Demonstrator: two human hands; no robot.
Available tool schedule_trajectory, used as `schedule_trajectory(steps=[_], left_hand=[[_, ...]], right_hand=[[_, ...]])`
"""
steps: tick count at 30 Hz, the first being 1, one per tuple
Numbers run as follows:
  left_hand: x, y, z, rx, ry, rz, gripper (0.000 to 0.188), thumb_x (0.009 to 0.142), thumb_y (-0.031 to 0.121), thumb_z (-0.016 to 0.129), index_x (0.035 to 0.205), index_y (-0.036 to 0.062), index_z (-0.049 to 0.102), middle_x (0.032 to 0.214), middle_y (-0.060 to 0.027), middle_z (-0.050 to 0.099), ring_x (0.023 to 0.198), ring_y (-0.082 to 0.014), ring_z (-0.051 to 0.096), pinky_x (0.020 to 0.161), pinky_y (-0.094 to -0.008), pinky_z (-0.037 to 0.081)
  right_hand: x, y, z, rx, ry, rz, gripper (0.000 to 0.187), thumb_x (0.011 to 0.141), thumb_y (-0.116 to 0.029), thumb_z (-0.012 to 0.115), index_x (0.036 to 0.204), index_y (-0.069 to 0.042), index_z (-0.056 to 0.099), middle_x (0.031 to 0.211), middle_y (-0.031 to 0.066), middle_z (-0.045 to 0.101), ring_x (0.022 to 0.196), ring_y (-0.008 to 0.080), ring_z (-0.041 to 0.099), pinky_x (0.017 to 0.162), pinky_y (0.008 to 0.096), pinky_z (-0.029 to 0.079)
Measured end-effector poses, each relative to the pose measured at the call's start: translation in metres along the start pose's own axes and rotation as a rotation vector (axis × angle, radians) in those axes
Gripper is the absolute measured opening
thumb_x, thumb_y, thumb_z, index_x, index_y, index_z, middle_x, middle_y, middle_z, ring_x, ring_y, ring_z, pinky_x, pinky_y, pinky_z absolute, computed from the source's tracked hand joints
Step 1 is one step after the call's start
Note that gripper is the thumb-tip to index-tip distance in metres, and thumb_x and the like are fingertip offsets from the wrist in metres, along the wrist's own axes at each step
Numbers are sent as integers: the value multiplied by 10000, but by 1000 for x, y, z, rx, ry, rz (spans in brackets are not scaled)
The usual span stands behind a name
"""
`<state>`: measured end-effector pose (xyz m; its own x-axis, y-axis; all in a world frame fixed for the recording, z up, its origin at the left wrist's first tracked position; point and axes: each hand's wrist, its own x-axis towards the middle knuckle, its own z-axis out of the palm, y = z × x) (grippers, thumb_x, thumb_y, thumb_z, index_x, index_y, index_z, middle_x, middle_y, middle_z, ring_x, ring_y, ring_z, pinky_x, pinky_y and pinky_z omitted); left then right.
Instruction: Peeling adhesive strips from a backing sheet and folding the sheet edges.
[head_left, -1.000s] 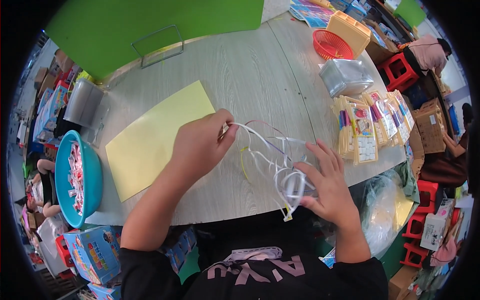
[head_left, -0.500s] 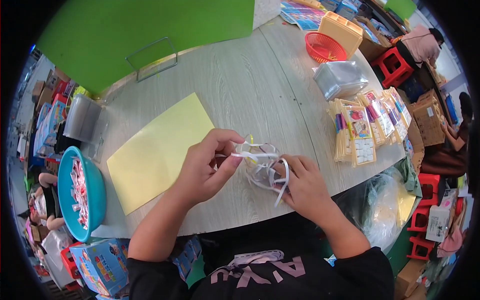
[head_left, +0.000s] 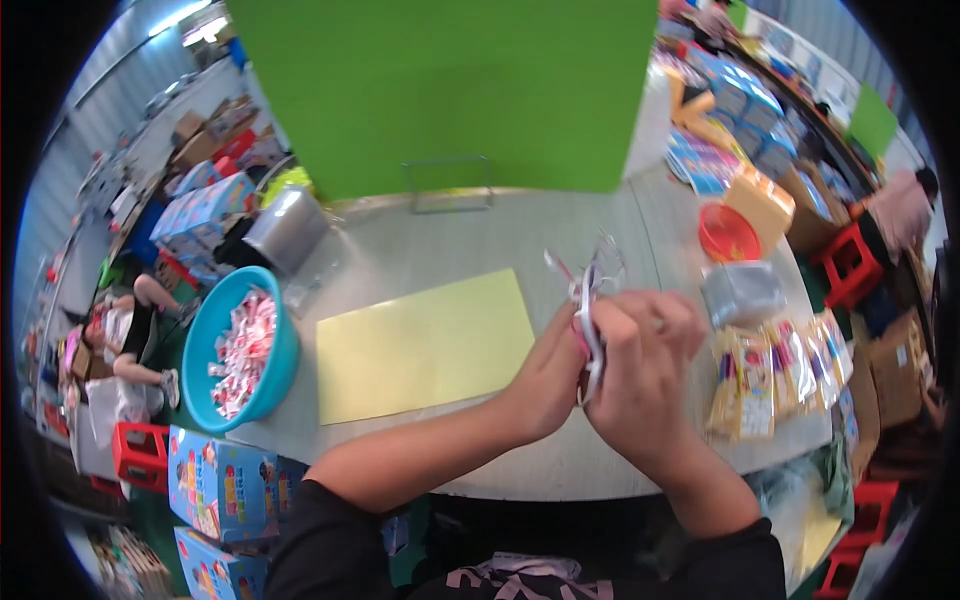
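Observation:
Over the table, my left hand [head_left: 548, 385] and my right hand [head_left: 648, 375] are pressed together around a tangled bundle of thin white strips [head_left: 590, 325]. Loose loops and ends stick up above my fingers, and a pinkish bit shows between the hands. Both hands are closed on the bundle; most of the fingers of my left hand are hidden behind it and my right hand. Left of my hands lies a flat yellow sheet [head_left: 420, 350] on the pale wood-grain table [head_left: 460, 245].
A teal basin [head_left: 287, 365] of red-and-white wrapped pieces stands at the left. At the right are packaged craft sets [head_left: 760, 375], a clear plastic stack [head_left: 745, 292] and a red basket [head_left: 728, 233]. A green panel [head_left: 440, 90] with a wire stand [head_left: 447, 185] borders the back.
My hands, apart before with the white strips spread between them, have come together and gathered the strips into a bundle. The view has tilted up and turned left.

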<state>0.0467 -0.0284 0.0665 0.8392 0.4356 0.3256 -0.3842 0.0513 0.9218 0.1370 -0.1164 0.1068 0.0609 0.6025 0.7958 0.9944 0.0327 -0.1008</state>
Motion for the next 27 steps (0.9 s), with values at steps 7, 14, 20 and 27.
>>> schedule_trajectory(steps=[7,14,20,27], left_hand=[[34,49,-22,-474,195,-100,347,1015,399,427,1165,107,539,1033,-22,584,893,-129,569,729,-270,465],[45,57,5,-387,-208,144,504,1045,326,384,1457,37,367,1385,-79,467,1278,-155,430,1098,-329,322],[53,52,-17,-639,-91,38,384,1012,313,483,1336,109,463,1259,-68,544,1258,-174,462,1090,-374,315],[65,34,-30,-352,318,-71,420,1012,462,462,1261,124,485,1175,-42,569,1223,-165,476,1021,-386,351]], right_hand=[[52,-2,-11,306,-52,-82,489,877,-366,629,1249,-53,570,1387,258,400,1289,404,405,1072,472,310],[66,39,9,419,492,-41,192,1013,-130,437,965,22,545,935,125,611,859,204,579,772,341,497],[87,36,-15,525,1065,427,256,1034,-194,423,999,36,528,839,99,547,725,158,541,635,262,474],[79,31,-6,478,821,199,265,1031,-206,366,898,11,440,751,102,454,617,165,444,549,272,390]])
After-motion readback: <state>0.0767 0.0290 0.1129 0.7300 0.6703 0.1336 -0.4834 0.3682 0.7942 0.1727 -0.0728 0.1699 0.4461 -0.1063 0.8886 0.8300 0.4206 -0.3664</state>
